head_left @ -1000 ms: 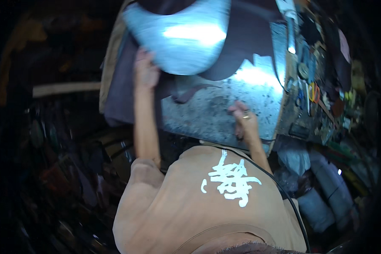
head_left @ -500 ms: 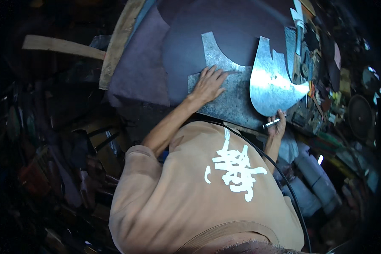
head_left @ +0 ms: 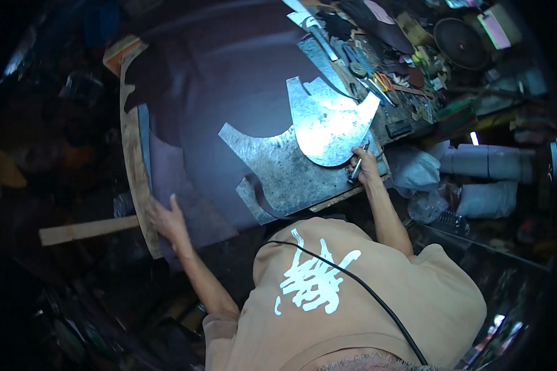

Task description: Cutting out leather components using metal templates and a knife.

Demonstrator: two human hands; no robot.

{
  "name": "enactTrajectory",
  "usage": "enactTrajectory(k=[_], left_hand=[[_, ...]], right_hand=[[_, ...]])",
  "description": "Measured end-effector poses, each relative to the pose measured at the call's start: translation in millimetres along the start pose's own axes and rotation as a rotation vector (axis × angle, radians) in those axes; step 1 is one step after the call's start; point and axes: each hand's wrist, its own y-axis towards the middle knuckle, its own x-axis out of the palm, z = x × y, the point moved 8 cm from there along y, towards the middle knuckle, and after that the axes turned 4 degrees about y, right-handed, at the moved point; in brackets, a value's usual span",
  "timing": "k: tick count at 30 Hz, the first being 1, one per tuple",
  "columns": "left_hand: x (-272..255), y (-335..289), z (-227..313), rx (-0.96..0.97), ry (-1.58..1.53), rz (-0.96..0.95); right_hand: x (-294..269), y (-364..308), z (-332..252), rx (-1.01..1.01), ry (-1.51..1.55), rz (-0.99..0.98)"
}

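Note:
At the table's left side, my left hand point(head_left: 169, 224) rests over the wooden edge board point(head_left: 132, 142), thumb apart and fingers stretched out. A flap of purplish-brown leather point(head_left: 179, 185) lies right beside it. My right hand point(head_left: 367, 167) grips a slim silver pen-like tool point(head_left: 356, 168). Its fingers are at the lower rim of a shiny curved metal template point(head_left: 328, 133). Under that template lies a larger mottled grey template point(head_left: 275, 164) with a curved cutout. Both are on a wide dark brown leather sheet point(head_left: 210, 80).
Beyond the templates, a knife point(head_left: 320, 40) lies on the bench near scissors with orange handles point(head_left: 385, 81) and several small tools. A round dark disc point(head_left: 458, 43) stands at the far right. Wrapped rolls point(head_left: 489, 162) sit below the bench. A wooden slat point(head_left: 90, 230) juts out left.
My left hand has left the grey template and moved to the table's left edge. My right hand still holds the pen-like tool by the shiny template. The whole view has turned.

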Motion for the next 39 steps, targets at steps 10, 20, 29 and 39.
enactTrajectory(k=[10, 20, 29, 39], left_hand=[[33, 38, -37, -0.038, -0.124, -0.370], [-55, -31, -84, -0.043, -0.435, -0.242], [-44, -150, -261, -0.231, -0.229, -0.235], [-44, -79, -111, -0.025, -0.230, 0.021]], right_hand=[[-4, 5, -3, -0.011, 0.009, -0.039], [-41, 3, -16, 0.026, 0.290, -0.038], [-70, 13, -35, -0.066, 0.459, -0.098], [-57, 2, -57, -0.088, 0.430, -0.163]])
